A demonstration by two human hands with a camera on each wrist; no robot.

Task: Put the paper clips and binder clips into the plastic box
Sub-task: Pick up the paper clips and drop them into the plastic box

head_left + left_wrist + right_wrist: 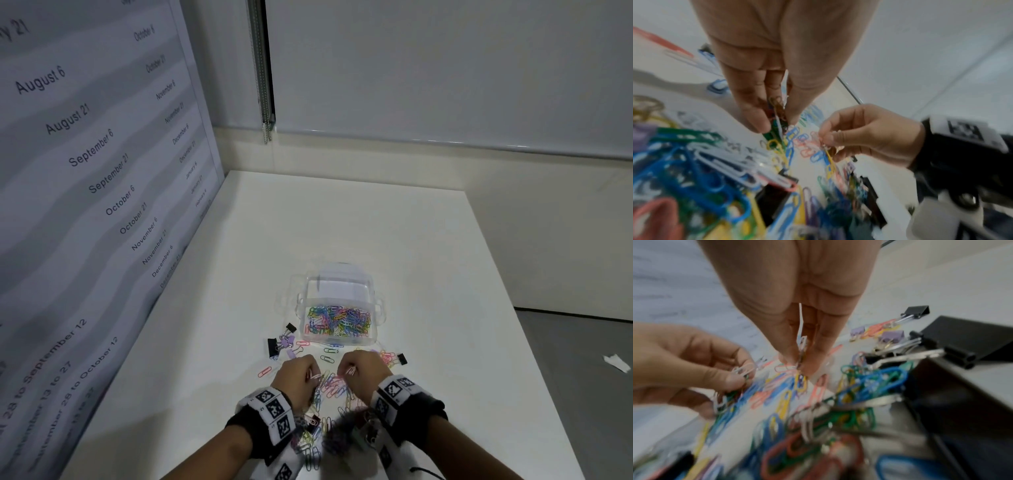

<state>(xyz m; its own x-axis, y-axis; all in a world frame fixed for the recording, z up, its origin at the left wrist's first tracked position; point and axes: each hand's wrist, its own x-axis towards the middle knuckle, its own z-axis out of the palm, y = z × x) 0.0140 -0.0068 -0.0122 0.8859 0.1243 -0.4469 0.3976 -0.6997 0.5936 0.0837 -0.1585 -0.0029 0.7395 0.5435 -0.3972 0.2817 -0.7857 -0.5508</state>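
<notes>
A clear plastic box [376, 305] stands open mid-table with many coloured paper clips inside. In front of it lies a loose pile of paper clips [331, 386]. My left hand [313, 375] and right hand [347, 370] hover over that pile, each pinching a small bunch of clips. The left wrist view shows my left fingertips [760, 125] closed on several clips; the right wrist view shows my right fingertips [809, 368] closed on a few more. Black and purple binder clips [282, 341] lie left of the box. A black binder clip [401, 358] lies to the right.
A wall panel printed with dates [85, 171] runs along the table's left side. The table's right edge [513, 308] drops to a grey floor with a paper scrap [616, 362]. Large black binder clips [962, 337] lie close under my right wrist.
</notes>
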